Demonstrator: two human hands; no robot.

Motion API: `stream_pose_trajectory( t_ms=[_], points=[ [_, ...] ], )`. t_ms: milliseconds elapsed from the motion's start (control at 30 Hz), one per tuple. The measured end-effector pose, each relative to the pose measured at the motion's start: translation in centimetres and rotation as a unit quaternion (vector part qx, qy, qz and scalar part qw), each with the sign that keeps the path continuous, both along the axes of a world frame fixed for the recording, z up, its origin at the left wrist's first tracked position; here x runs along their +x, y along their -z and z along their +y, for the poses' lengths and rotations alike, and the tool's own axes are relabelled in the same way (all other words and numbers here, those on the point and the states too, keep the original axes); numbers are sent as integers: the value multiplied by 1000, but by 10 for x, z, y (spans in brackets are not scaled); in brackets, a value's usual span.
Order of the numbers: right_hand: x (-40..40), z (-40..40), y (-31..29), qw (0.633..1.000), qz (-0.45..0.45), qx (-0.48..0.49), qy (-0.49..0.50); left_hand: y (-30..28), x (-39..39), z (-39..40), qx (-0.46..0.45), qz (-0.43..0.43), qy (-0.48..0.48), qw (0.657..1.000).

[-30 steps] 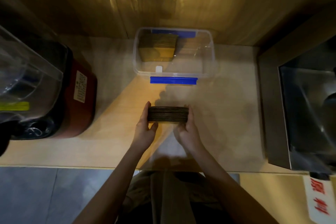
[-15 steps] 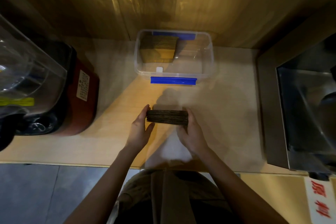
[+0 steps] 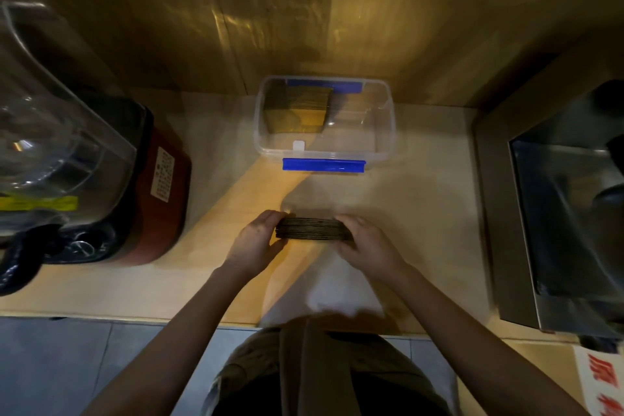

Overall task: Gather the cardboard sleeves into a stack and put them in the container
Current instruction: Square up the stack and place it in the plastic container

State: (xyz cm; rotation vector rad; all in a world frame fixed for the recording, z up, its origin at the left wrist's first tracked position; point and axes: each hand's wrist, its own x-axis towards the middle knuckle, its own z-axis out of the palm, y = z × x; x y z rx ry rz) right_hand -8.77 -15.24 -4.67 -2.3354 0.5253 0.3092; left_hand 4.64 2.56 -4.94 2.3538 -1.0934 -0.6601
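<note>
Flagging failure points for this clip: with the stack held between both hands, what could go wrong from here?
The stack of sleeves is only squeezed end to end by the left hand and right hand, so the middle sleeves might slip out. The container already holds sleeves on its left side, so the stack could snag there.

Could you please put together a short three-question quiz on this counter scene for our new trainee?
1. True or false: the stack of cardboard sleeves is already inside the clear container.
2. Which hands hold the stack? A) left hand only B) right hand only C) both, one at each end
3. Fill in: the sleeves already in the container sit in its ____ half.

Key
1. False; it is held over the counter, nearer the person than the container.
2. C
3. Left
</note>
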Motion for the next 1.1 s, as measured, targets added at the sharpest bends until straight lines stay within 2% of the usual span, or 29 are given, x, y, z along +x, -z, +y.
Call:
stream_pose_trajectory(
  t_ms=[367, 600, 767, 933, 1100],
  points=[
    [39, -39, -45, 998, -11, 41, -50, -41, 54, -30, 80, 53, 67, 993],
    [80, -68, -84, 995, -82, 2, -58, -87, 96, -55, -6, -12, 53, 998],
    [111, -75, -80, 988, -122, -68, -59, -86, 121, -66, -54, -47, 23, 997],
    [129, -75, -61, 989, -126, -72, -32, -65, 139, -78, -31, -63, -6, 998],
    [147, -82, -48, 994, -84, -64, -22, -50, 150, -88, 26, -129, 7, 991]
  ],
)
